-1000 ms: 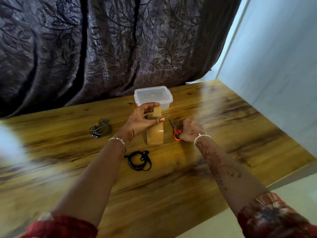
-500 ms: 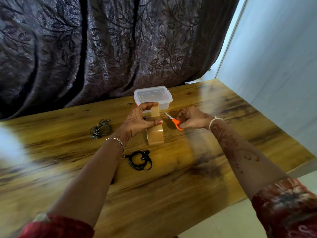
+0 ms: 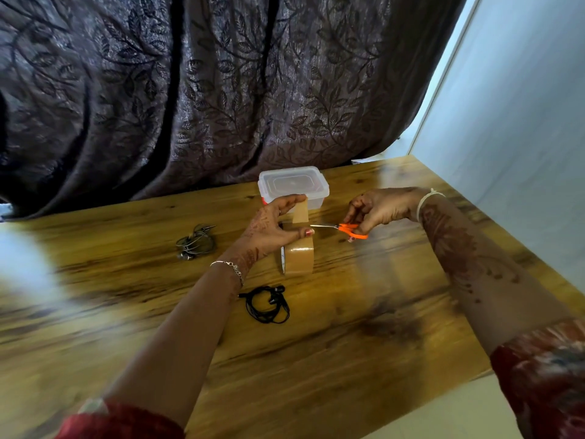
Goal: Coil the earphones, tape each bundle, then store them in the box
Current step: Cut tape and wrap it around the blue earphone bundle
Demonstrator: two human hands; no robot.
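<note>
The left hand (image 3: 269,229) pinches the tape strip (image 3: 300,212) upright above the tape roll (image 3: 299,255). The right hand (image 3: 380,209), fingers curled into the scissors (image 3: 343,229), holds the blades at the strip's base. If the strip slackens it could fold onto itself (or gum the blades). Black earphones (image 3: 267,304) lie coiled in front of the roll, the box (image 3: 292,185) behind it.
</note>
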